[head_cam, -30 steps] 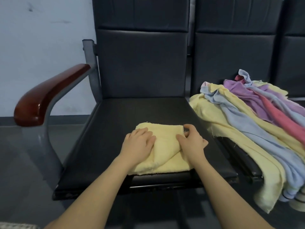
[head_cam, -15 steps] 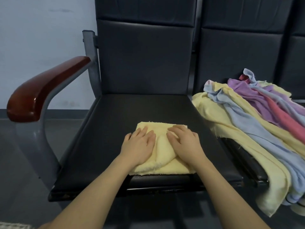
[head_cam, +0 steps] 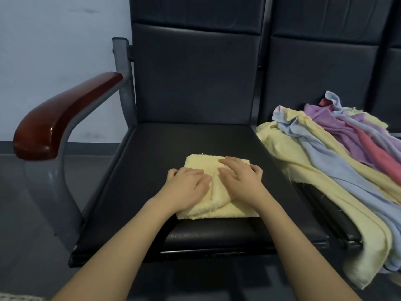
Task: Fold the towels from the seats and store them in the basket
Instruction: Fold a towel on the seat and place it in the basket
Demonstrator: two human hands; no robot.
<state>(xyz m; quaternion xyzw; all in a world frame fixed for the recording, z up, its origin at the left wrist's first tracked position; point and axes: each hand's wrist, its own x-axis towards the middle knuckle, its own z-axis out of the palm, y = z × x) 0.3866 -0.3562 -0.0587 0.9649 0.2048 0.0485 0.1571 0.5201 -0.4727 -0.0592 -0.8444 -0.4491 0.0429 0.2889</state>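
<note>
Both hands now flat, right hand [head_cam: 239, 183] slid inward beside left hand [head_cam: 188, 187], fingers straight, pressing folded yellow towel [head_cam: 213, 193] on front of seat [head_cam: 152, 170]; next likely lift to basket, unseen.

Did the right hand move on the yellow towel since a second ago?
Yes. The right hand slid left from the towel's right edge, where it was pinching, and now lies flat on top beside the left hand.
</note>
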